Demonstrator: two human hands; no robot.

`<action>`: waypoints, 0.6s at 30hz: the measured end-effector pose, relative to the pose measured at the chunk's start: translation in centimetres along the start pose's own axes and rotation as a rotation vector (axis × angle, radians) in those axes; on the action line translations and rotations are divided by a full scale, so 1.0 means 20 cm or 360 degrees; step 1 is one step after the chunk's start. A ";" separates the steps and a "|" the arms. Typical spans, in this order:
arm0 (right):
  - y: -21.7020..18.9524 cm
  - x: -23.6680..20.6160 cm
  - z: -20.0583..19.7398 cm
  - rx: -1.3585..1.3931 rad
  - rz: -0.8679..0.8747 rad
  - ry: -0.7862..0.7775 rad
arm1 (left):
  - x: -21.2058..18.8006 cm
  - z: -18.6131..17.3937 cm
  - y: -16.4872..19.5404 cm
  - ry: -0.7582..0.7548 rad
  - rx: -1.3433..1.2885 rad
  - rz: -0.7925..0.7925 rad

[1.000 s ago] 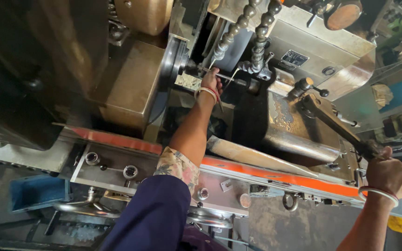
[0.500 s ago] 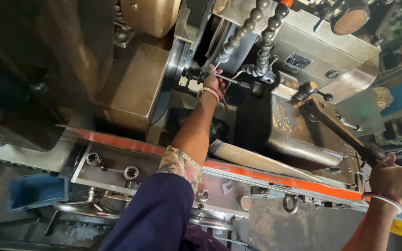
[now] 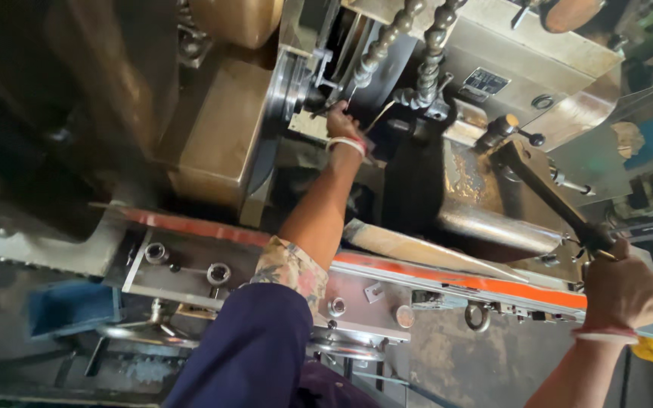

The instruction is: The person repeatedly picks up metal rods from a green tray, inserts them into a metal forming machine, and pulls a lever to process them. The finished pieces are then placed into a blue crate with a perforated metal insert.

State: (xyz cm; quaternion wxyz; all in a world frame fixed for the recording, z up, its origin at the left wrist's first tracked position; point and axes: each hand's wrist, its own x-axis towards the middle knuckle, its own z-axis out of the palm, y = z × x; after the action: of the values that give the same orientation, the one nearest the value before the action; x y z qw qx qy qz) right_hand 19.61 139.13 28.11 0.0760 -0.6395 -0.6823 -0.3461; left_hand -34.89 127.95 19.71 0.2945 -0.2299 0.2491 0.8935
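I look down on a large metal lathe-like machine. My left hand (image 3: 341, 121) reaches far in, beside the round metal chuck (image 3: 290, 85), fingers closed around a small part there; what it holds is hidden. Two segmented coolant hoses (image 3: 406, 30) hang just above it. My right hand (image 3: 623, 289) is closed around the end of a long dark lever handle (image 3: 542, 190) that rises up-left to the grey tool block (image 3: 504, 132).
An orange-edged guard rail (image 3: 447, 278) crosses the machine front, with bolt holes (image 3: 219, 273) and a hanging ring (image 3: 476, 317). A handwheel (image 3: 134, 332) and a blue tray (image 3: 69, 306) sit low left. A shiny curved chip guard (image 3: 493, 227) lies under the lever.
My view has drifted, so the machine sits lower and further right in the frame. Both hands keep their grips; the right hand with the lever end sits slightly lower.
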 end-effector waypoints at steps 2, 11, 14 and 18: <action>0.00 0.03 0.00 0.0039 -0.0036 0.0029 | 0.00 0.00 -0.01 0.0043 0.0155 0.0021; -0.05 0.25 0.03 0.0594 -0.0149 0.0075 | -0.05 -0.11 0.06 0.0088 0.0228 -0.0416; -0.06 0.23 0.01 0.0704 -0.0058 0.0024 | -0.06 -0.13 0.06 0.0072 0.0201 -0.0374; -0.06 0.22 -0.04 0.0639 -0.0018 -0.0001 | -0.05 -0.13 0.06 0.0021 0.0088 -0.0258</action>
State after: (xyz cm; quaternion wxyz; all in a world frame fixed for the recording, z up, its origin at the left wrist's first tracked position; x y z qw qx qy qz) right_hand 17.43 142.35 30.66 0.1999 -0.6077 -0.7412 -0.2033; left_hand -34.22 125.19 18.58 0.3705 -0.2469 0.2563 0.8580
